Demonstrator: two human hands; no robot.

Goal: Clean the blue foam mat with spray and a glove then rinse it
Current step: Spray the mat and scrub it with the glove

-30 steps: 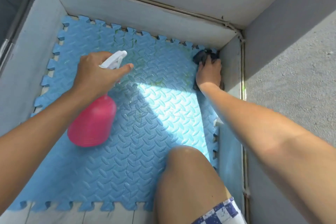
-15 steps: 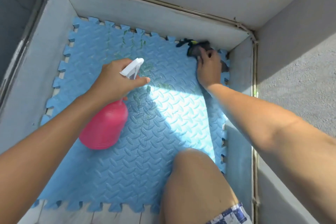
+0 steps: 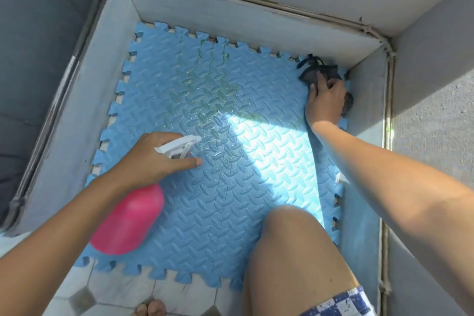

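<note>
The blue foam mat [image 3: 256, 202] of interlocking tiles lies on the floor between low grey walls, with green smears and a wet sheen near its middle. My left hand [image 3: 151, 159] grips the white trigger head of a pink spray bottle [image 3: 128, 220], nozzle pointing right over the mat. My right hand [image 3: 325, 100] presses on a dark grey glove [image 3: 311, 73] in the mat's far right corner.
Grey wall panels [image 3: 77, 120] box in the mat on the left, far and right sides. My bare knee [image 3: 289, 233] rests on the near right of the mat. White floor tiles [image 3: 123, 292] and toes [image 3: 151, 308] show at the near edge.
My left hand and the pink bottle have drifted nearer and to the right over the mat. My right hand stays at the far right corner, and more of the dark glove shows beyond its fingers.
</note>
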